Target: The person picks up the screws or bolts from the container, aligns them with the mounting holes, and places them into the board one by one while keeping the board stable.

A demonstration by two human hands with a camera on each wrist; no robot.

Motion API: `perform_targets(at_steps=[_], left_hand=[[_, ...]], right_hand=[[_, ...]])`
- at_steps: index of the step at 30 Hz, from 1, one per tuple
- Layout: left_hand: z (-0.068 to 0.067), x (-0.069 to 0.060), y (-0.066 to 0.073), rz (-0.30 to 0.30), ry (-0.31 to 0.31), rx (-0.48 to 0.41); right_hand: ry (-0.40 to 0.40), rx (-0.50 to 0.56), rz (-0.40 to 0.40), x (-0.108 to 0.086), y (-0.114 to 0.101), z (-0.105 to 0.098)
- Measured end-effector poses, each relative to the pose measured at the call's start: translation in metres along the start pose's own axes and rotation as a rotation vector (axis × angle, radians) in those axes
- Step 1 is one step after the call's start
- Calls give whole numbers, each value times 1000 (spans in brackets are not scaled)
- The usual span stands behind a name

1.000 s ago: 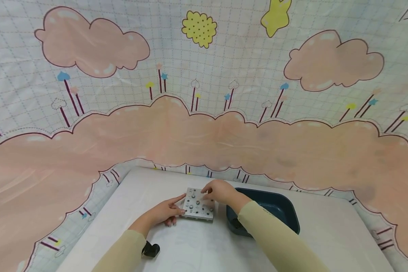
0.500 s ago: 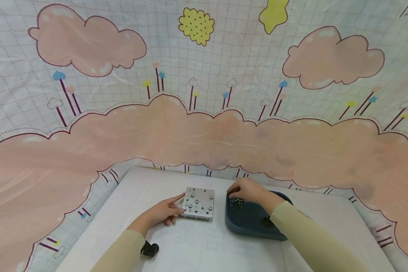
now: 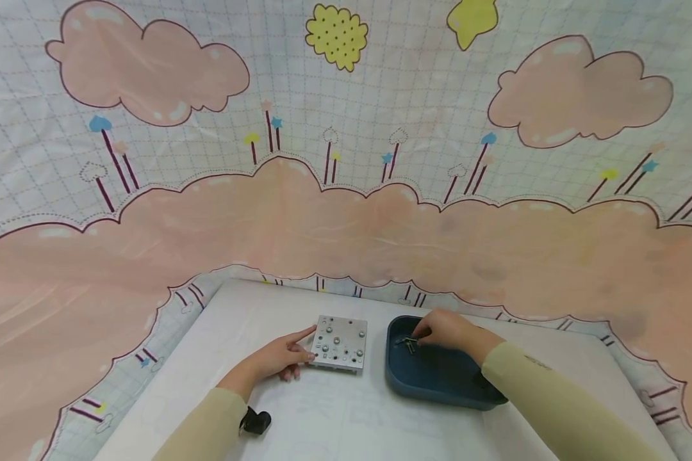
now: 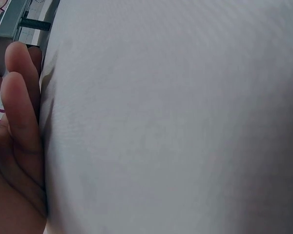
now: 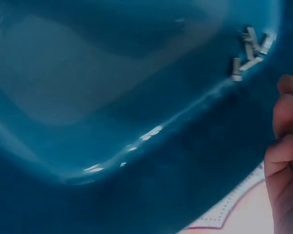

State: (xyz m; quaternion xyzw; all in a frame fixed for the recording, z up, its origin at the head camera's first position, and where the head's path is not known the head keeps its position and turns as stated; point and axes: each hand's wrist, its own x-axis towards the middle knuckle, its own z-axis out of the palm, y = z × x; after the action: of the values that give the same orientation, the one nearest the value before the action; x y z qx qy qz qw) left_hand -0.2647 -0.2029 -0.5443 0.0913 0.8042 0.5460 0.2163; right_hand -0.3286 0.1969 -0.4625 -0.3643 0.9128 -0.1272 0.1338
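Observation:
A square silver metal plate (image 3: 343,326) with several round-headed fasteners lies on the white table. Against its left side is my left hand (image 3: 277,360), the index finger straight along the edge and the thumb at the near corner. The left wrist view has that hand (image 4: 19,161) beside the plate (image 4: 9,24), with a threaded bolt (image 4: 35,24) projecting from it. My right hand (image 3: 452,330) reaches into the blue tray (image 3: 432,387), its bent fingertips near several small metal pieces (image 3: 411,346). In the right wrist view these pieces (image 5: 250,53) lie apart from the visible fingers (image 5: 285,119).
The tray stands right of the plate, with a strip of white table (image 3: 375,378) between them. A small black object (image 3: 256,422) is by the left sleeve. Behind the table hangs a patterned cloth (image 3: 346,237) with clouds.
From above the plate, my right hand has moved right to the tray, then further inside it. The tray shifted slightly as the hand arrived. My left hand stays at the plate's edge.

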Motion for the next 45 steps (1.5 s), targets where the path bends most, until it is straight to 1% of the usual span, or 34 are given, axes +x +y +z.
perform_targets(at_steps=[3,6,10,14,18,26,34,41,45], left_hand=[[2,1,2,0,2,5],[3,1,4,2,2,9],[4,1,8,0,3,7],[5,1,10,1,6,9],[5,0,11,-1,6,14],[4,-2,11,3,4,11],[3,-1,4,1,12,26],[3,-3,3,-6,17,17],[2,-4,2,-14,22,23]], right_hand=[[-37,-30,-7,0,5,5],[-53,-53,-27,0,7,8],[-38,-101,-107,1,8,10],[-20,-183,-185,1,9,13],[-10,-234,-222,1,12,17],[8,-249,-224,4,13,21],[-23,-213,-183,7,12,27],[-22,-232,-190,12,16,34],[-24,-226,-195,13,16,36]])
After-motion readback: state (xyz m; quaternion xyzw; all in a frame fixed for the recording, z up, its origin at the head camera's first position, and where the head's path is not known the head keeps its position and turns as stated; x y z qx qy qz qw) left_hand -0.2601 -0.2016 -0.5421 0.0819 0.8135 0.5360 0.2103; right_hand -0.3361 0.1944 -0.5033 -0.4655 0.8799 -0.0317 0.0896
